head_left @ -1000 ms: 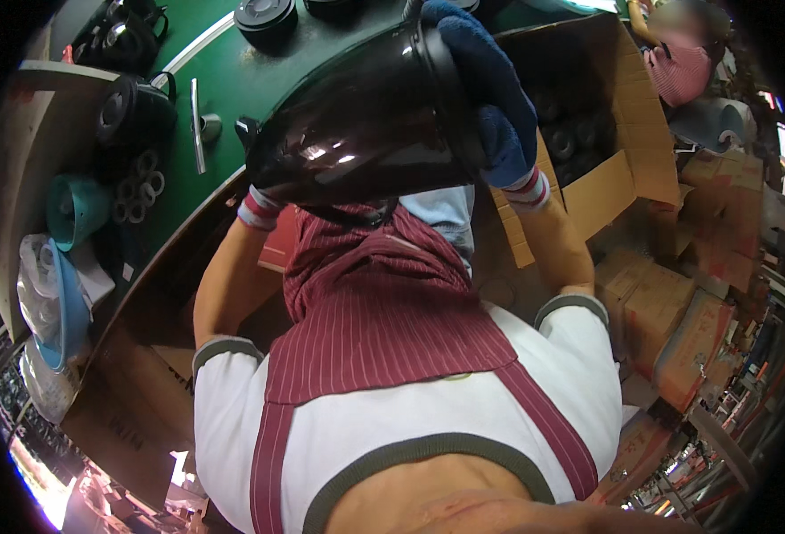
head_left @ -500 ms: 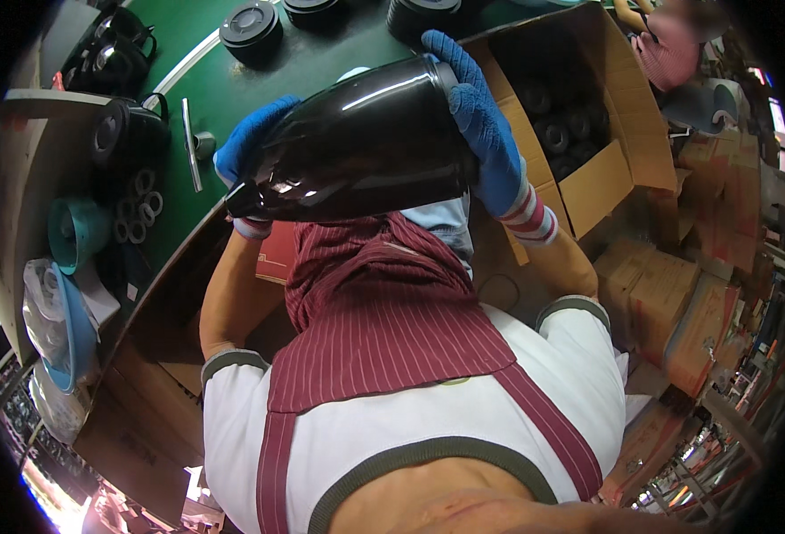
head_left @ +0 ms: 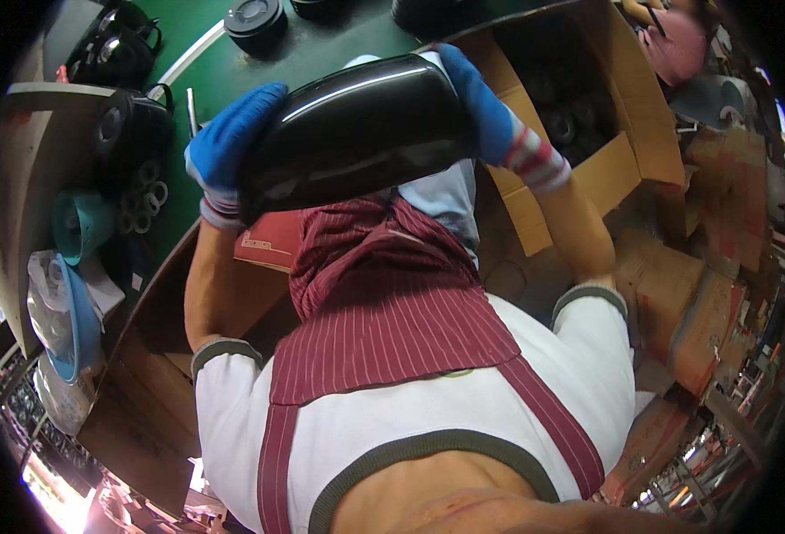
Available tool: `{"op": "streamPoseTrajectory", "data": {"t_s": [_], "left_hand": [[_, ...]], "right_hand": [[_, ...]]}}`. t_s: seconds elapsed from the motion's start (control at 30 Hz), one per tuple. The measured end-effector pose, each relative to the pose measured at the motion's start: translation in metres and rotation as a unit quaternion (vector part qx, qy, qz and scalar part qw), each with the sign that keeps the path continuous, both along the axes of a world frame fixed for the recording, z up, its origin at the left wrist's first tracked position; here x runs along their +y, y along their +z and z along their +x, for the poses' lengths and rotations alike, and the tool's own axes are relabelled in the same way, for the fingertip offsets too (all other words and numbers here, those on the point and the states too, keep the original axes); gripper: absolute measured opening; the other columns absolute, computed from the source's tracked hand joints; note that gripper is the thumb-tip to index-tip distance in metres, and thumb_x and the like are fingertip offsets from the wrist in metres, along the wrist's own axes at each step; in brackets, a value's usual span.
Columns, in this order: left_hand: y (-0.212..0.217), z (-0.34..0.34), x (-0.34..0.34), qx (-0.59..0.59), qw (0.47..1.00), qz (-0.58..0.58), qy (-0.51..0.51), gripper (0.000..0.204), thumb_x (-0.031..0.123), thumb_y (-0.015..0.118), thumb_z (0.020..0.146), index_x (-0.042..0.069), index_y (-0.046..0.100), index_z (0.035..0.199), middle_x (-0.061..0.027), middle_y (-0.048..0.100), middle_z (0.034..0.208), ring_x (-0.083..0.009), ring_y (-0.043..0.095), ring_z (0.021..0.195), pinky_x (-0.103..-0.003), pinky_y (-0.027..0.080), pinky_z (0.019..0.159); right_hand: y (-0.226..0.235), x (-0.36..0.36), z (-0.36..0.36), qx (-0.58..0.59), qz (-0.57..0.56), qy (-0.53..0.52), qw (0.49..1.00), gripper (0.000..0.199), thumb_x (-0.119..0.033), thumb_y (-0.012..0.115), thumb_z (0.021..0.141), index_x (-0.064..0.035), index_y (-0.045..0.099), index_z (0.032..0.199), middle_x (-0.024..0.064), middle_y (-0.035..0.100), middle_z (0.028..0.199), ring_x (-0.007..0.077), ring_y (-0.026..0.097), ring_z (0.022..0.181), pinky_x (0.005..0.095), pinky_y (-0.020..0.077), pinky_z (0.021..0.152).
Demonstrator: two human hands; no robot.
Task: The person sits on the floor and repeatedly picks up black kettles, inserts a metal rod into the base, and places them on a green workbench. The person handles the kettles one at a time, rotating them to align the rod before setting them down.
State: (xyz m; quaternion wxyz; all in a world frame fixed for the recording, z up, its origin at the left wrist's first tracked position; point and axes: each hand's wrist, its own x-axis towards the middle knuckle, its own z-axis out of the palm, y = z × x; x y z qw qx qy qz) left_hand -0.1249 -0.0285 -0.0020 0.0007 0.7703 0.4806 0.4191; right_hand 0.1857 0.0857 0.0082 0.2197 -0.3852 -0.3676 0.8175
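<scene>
I hold a large glossy black pot body (head_left: 357, 133) on its side in front of my chest, above my red striped apron. My left hand (head_left: 227, 156), in a blue glove, grips its left end. My right hand (head_left: 481, 107), also blue-gloved with a striped cuff, grips its right end. The pot hides the part of the green table (head_left: 321, 49) right behind it.
More black round parts (head_left: 254, 20) and black pots (head_left: 112, 49) stand on the green table. An open cardboard box (head_left: 624, 151) with dark parts sits at my right. At my left are a teal bowl (head_left: 76, 227), plastic bags (head_left: 58, 311) and small rings (head_left: 147, 196).
The pot has swung from tilted with its opening toward me to lying sideways. My left hand has moved up onto its left end, and my right hand stayed on its right end.
</scene>
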Motion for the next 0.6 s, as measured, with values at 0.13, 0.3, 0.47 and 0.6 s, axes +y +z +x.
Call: {"op": "streamPoseTrajectory", "data": {"t_s": [0.13, 0.3, 0.47, 0.6], "left_hand": [[-0.175, -0.047, -0.048, -0.418, 0.875, -0.240, -0.033, 0.048, 0.022, 0.074, 0.093, 0.000, 0.062, 0.134, -0.0132, 0.068, 0.127, -0.0290, 0.068, 0.113, -0.044, 0.056, 0.100], [-0.048, 0.007, -0.009, -0.127, 0.991, -0.043, 0.010, 0.042, 0.020, 0.079, 0.088, 0.000, 0.070, 0.124, -0.0154, 0.074, 0.115, -0.0311, 0.074, 0.102, -0.038, 0.060, 0.088], [-0.020, 0.001, -0.007, -0.062, 0.997, -0.033, 0.027, 0.061, 0.037, 0.088, 0.077, 0.002, 0.070, 0.123, -0.0155, 0.073, 0.120, -0.0330, 0.073, 0.104, -0.038, 0.060, 0.088], [-0.083, 0.007, -0.029, -0.226, 0.970, -0.087, -0.032, 0.053, 0.027, 0.077, 0.090, 0.001, 0.063, 0.134, -0.0155, 0.067, 0.132, -0.0281, 0.069, 0.114, -0.038, 0.057, 0.096]], "right_hand": [[-0.019, -0.004, 0.000, 0.054, 0.524, 0.036, 0.849, 0.085, -0.045, 0.065, 0.098, -0.0066, 0.025, 0.163, 0.0154, 0.030, 0.166, 0.0268, 0.031, 0.153, 0.0414, 0.0223, 0.126], [-0.055, 0.016, -0.001, 0.005, 0.729, 0.022, 0.684, 0.074, -0.027, 0.066, 0.099, -0.0040, 0.031, 0.159, 0.0181, 0.035, 0.163, 0.0304, 0.037, 0.150, 0.0388, 0.0291, 0.123], [-0.064, -0.006, -0.002, 0.042, 0.150, -0.065, 0.986, 0.067, -0.031, 0.057, 0.105, -0.0057, 0.029, 0.160, 0.0153, 0.044, 0.155, 0.0268, 0.051, 0.136, 0.0372, 0.0393, 0.116], [-0.015, -0.003, -0.008, 0.062, 0.668, -0.009, 0.742, 0.083, -0.042, 0.065, 0.099, -0.0014, 0.028, 0.161, 0.0219, 0.032, 0.164, 0.0323, 0.035, 0.150, 0.0393, 0.0238, 0.124]]}}
